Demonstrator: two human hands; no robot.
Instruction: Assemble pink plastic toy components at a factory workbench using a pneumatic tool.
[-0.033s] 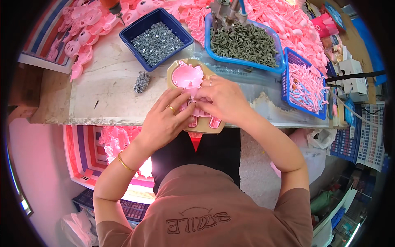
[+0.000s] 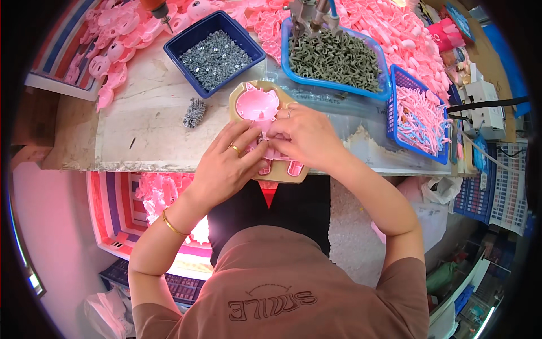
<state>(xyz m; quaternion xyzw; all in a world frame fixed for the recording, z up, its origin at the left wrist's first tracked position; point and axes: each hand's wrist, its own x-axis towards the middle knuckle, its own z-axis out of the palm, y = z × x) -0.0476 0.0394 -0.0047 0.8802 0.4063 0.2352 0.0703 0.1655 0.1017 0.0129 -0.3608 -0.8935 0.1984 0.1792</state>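
A pink plastic toy shell [image 2: 257, 104], hollow side up with a round head and two short legs, lies in a tan fixture [image 2: 283, 175] at the table's front edge. Over its left side, my left hand [image 2: 228, 155] has bent fingers closed on the shell's middle. From the other side my right hand [image 2: 307, 135] reaches in, thumb and fingertips drawn together at the same spot. Any small part between those fingertips is hidden. The shell's midsection is mostly covered by my fingers.
Beyond the fixture stand a dark blue bin [image 2: 186, 68] of small metal pieces and a light-blue tub [image 2: 333, 89] of grey-green clips. A blue basket [image 2: 407, 146] holds thin pink and blue parts. An orange screwdriver [image 2: 161, 11] hangs far left. Spiky grey cluster [image 2: 195, 113] lies left; pink shells [image 2: 389, 42] pile behind.
The hanging screwdriver has shifted very slightly to the right. Both my hands and the pink shell stay in place.
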